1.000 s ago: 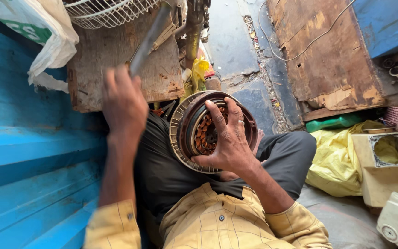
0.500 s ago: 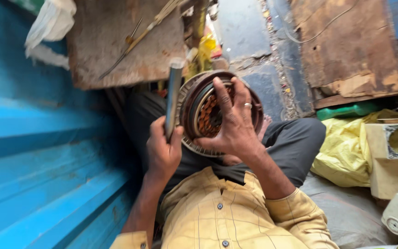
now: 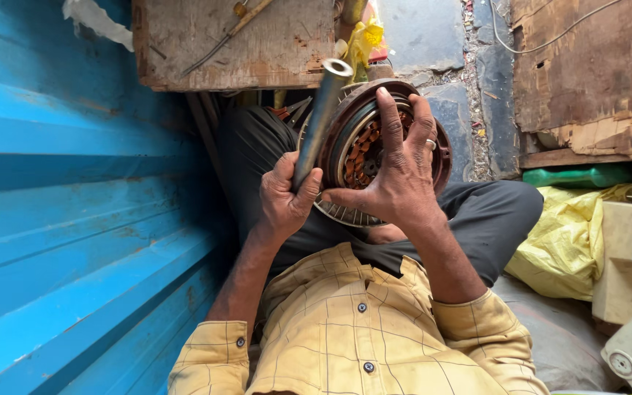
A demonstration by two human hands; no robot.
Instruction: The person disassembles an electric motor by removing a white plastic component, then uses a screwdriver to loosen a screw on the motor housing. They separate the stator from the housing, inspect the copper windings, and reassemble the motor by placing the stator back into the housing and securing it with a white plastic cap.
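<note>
On lap, right hand [image 3: 396, 183] half-hiding motor stator [image 3: 363, 143], left hand [image 3: 283, 201] gripping pipe [image 3: 320, 117]

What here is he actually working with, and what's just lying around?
In use: metal pipe gripped in the left hand; round motor part with copper windings, held by the right hand.

Lying about: wooden board, yellow plastic sheet, green bottle, cream casing.

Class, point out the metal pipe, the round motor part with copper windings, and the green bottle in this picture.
metal pipe [image 3: 319, 117]: head view, middle of its shaft.
round motor part [image 3: 345, 139]: head view, its brown outer rim.
green bottle [image 3: 576, 176]: head view, middle of its body.
</note>
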